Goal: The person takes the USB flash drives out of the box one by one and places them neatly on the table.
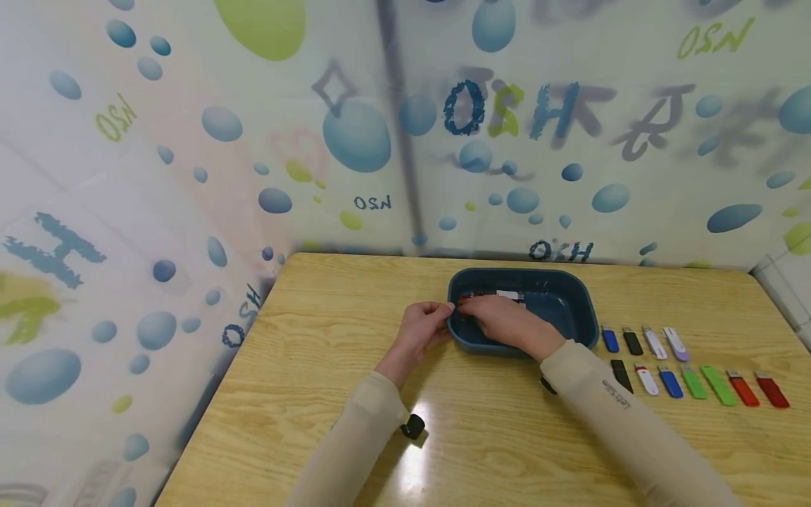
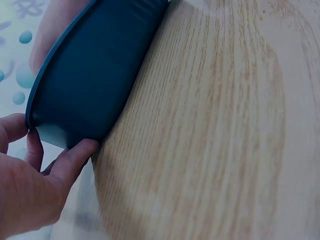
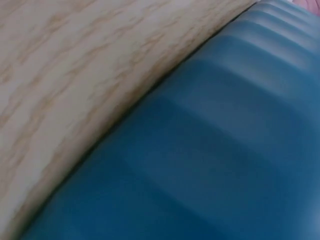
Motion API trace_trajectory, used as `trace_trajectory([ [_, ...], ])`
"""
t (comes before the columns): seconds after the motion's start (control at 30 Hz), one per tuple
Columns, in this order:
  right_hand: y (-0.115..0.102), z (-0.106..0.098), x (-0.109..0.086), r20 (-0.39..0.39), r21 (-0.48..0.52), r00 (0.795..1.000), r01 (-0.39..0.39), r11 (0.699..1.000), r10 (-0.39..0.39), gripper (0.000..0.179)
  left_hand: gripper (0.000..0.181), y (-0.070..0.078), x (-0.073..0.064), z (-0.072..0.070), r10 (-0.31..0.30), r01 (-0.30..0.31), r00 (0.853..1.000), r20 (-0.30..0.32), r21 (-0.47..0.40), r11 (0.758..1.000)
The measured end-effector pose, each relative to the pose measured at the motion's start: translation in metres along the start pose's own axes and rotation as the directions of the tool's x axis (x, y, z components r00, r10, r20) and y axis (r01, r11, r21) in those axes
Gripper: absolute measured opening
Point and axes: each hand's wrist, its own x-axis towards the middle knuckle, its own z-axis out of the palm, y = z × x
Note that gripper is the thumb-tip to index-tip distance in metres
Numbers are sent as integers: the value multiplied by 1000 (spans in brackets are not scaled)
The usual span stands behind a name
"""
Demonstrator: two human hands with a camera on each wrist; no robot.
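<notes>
A dark blue plastic basin stands on the wooden table. My left hand pinches its left end, with the thumb at the rim; the left wrist view shows this hand and fingers lying along the basin's side wall. Over the front rim, my right hand reaches into the basin's left part, fingers pointing down among USB sticks there. A white USB stick lies beyond that hand. I cannot tell whether the right fingers hold one. The right wrist view shows just the basin's ribbed outer wall and the table.
Right of the basin, USB sticks lie in two rows. The back row has blue, black, and white ones. The front row includes green, red and dark red ones. A patterned curtain hangs behind the table.
</notes>
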Motion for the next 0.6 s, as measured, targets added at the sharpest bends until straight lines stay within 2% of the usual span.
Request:
trace_trajectory([
  [0.2,1,0,-1,-25,-29,1000,-1,1000,1,24,32,1,-1,0,-2,2,1000,2,-4,1000],
  [0.4,-1,0,-4,-52,-100,999,7,995,-12,16,30,1,-2,1,9,-9,1000,5,-5,1000],
  [0.6,-1,0,-5,-39,-143,997,-78,987,73,11,30,-1,-2,0,27,-27,1000,5,-1,1000],
])
